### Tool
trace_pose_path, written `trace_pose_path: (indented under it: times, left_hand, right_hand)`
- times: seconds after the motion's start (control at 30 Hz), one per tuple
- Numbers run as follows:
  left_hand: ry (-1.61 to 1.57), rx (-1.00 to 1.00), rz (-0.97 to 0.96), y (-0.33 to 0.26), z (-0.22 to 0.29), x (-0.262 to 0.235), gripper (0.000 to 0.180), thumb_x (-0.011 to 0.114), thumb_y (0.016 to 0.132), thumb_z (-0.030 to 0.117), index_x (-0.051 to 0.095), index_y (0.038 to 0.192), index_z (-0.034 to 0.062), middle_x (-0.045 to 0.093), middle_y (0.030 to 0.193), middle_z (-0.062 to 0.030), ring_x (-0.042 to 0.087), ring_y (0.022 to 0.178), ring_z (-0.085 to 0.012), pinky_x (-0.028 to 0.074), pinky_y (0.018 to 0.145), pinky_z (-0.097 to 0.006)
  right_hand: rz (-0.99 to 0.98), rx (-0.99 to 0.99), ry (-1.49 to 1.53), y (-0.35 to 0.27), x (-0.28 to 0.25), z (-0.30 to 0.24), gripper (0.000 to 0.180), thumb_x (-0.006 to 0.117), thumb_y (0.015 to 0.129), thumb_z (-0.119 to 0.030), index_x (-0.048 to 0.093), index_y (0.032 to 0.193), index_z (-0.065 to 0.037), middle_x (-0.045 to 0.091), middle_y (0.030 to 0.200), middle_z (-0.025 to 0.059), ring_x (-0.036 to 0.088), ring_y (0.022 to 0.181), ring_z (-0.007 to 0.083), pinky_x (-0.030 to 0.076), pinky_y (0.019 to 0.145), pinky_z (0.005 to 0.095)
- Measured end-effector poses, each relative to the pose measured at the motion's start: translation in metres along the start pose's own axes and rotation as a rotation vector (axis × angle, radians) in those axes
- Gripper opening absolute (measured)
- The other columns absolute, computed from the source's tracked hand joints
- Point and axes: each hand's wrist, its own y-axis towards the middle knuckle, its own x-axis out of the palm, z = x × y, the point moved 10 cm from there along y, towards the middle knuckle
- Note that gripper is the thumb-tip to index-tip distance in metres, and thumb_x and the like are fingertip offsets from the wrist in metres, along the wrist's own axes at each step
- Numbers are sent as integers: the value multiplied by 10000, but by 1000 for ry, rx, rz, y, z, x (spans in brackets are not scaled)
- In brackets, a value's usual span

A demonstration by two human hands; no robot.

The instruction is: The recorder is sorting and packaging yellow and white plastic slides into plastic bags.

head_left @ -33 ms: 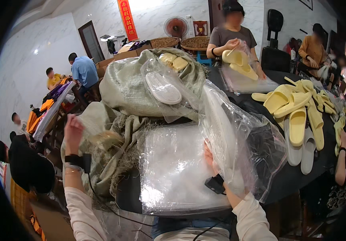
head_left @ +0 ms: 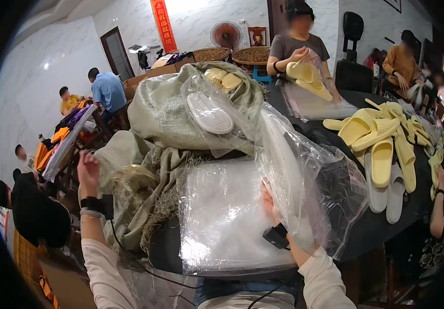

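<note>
Dipping, left hand looks half-curled, empty; only right hand, grip I can't tell, touches clear plastic bag

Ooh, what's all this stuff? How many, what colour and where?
table: one, black, centre
sacks: count unclear, pale green, left of centre
bag stack: one, clear, table's near edge
bagged slippers: two, white, centre
piled slippers: many, yellow, right
loose slippers: two, pale grey, pile's near end
fan: one, reddish, back
trays: two, brown, back
banner: one, red, back wall
cloth: count unclear, orange and purple, left
people: several, varied clothes, around
sleeves: two, cream, bottom
left fingers: one hand, bare, beside sacks
right fingers: one hand, bare, holding bagged slipper
</note>
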Motion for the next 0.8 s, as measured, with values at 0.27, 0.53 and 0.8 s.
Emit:
trace_pose_path:
  times: [0.27,0.53,0.8]
  left_hand:
    - [1054,-922,755,-111,40,-317,690,505,917,382,197,1457,82,376,1320,-337,604,942,-396,487,827,-537]
    - [2067,-469,-316,-88,5,61,452,572,874,370,641,1013,-54,666,892,-207,645,934,-287,492,790,-350]
    - [408,-1099,-221,-207,-163,241,718,407,905,604,455,1295,3,573,1213,-117,601,1039,-235,500,868,-364]
  right_hand:
    - [11,29,-19,-8,-2,18,396,463,933,-333,522,1169,-20,569,1067,154,570,839,228,491,689,318]
    - [109,69,-80,-27,-9,13,403,452,936,-348,532,1169,-29,574,1080,160,576,880,241,495,721,328]
    - [241,92,-163,16,28,30,411,441,940,-363,542,1170,-38,579,1094,166,583,920,254,499,753,338]
